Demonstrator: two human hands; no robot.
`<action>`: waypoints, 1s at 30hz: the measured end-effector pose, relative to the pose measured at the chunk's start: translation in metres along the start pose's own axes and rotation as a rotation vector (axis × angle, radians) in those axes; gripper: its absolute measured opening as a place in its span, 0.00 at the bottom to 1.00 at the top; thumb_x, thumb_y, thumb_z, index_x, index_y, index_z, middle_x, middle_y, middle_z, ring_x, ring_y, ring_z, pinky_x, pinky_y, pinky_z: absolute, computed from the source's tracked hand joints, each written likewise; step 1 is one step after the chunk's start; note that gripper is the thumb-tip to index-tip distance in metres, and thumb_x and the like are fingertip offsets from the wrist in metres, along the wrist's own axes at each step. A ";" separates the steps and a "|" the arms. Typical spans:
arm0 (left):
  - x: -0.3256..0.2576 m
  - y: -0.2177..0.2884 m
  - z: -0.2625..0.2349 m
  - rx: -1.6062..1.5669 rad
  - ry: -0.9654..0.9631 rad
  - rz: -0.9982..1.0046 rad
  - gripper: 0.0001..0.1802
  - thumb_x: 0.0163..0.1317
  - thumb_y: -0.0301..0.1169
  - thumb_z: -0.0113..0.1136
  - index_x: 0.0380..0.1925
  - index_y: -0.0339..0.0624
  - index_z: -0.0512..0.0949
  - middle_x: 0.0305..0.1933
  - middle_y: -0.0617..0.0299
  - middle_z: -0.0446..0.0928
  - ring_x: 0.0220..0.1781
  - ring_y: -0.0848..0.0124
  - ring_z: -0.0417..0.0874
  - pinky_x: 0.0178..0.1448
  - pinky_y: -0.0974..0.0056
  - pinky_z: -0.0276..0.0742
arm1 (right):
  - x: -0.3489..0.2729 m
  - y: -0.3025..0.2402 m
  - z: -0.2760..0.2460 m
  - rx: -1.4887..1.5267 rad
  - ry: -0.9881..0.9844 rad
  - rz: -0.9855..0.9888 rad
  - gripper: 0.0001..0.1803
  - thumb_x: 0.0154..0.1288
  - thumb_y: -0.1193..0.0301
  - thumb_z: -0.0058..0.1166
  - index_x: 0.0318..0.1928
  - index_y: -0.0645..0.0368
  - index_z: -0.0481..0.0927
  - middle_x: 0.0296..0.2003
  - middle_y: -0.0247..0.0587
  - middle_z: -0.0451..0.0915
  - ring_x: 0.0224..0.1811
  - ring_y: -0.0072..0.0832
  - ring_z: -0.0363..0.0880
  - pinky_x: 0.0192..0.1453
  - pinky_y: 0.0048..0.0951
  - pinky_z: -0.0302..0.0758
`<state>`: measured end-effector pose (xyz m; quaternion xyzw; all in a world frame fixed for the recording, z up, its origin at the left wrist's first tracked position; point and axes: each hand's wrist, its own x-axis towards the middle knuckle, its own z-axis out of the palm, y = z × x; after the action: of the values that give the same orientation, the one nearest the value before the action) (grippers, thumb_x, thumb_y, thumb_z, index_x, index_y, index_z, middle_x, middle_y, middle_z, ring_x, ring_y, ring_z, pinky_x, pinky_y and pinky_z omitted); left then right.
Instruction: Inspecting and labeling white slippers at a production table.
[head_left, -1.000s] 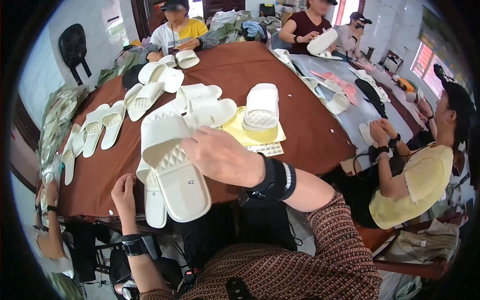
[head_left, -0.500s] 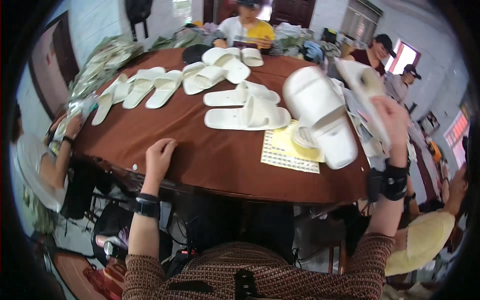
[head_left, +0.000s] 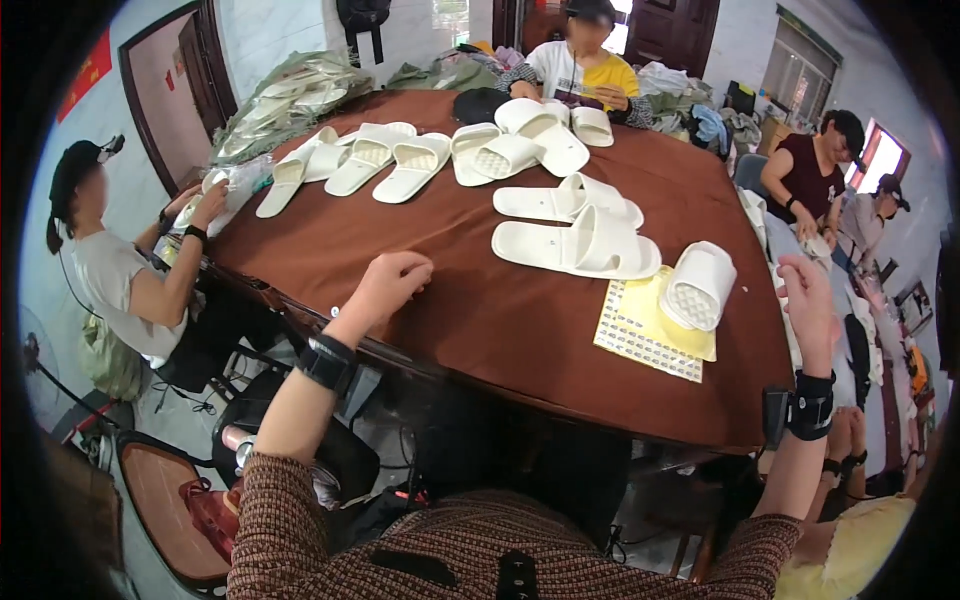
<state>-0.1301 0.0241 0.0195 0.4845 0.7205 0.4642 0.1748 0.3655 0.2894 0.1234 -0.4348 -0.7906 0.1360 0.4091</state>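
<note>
My left hand (head_left: 388,288) hovers above the near left part of the brown table, its bent fingers slightly apart and nothing visible in them. My right hand (head_left: 812,310) is raised by the table's right edge, fingers loosely curled and apart, empty. Between them, nearer the right hand, a white slipper (head_left: 700,287) with a padded-pattern sole lies on a yellow sticker sheet (head_left: 645,335) with rows of small printed labels. Just left of it, a pair of white slippers lies side by side: the nearer slipper (head_left: 575,245) partly overlaps the farther slipper (head_left: 565,200).
More white slippers (head_left: 410,168) line the far left of the brown tablecloth (head_left: 480,320), with a pile (head_left: 530,135) at the back centre. A black cap (head_left: 480,105) lies behind. Co-workers sit left, opposite and right. Bagged goods (head_left: 295,100) are heaped back left; a chair (head_left: 165,510) stands lower left.
The large slipper in the air and the slipper in my right hand are gone from those places. My right hand is now empty. The view has swung left; my left hand's fingers have loosened.
</note>
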 end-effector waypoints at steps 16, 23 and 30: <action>0.169 -0.055 -0.070 0.951 -0.015 -0.163 0.33 0.55 0.54 0.65 0.47 0.34 0.81 0.53 0.41 0.80 0.57 0.46 0.80 0.61 0.46 0.74 | -0.053 -0.118 0.078 0.176 -0.382 -0.334 0.06 0.66 0.77 0.55 0.41 0.66 0.82 0.33 0.54 0.83 0.35 0.46 0.85 0.40 0.36 0.79; 0.192 -0.077 -0.072 0.936 -0.012 -0.252 0.44 0.51 0.58 0.68 0.56 0.31 0.72 0.54 0.40 0.79 0.59 0.48 0.80 0.64 0.46 0.73 | -0.056 -0.116 0.082 0.131 -0.445 -0.353 0.06 0.64 0.77 0.57 0.41 0.63 0.83 0.33 0.53 0.84 0.34 0.47 0.84 0.40 0.38 0.80; 0.197 -0.074 -0.056 0.916 0.121 -0.218 0.48 0.47 0.58 0.70 0.58 0.31 0.69 0.52 0.38 0.79 0.58 0.48 0.80 0.63 0.49 0.74 | -0.055 -0.112 0.094 0.135 -0.485 -0.401 0.06 0.63 0.77 0.58 0.40 0.63 0.82 0.31 0.52 0.83 0.33 0.46 0.84 0.38 0.39 0.79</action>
<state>-0.3011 0.1584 0.0253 0.4053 0.9067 0.1047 -0.0514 0.2449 0.1926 0.0993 -0.1973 -0.9242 0.2044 0.2551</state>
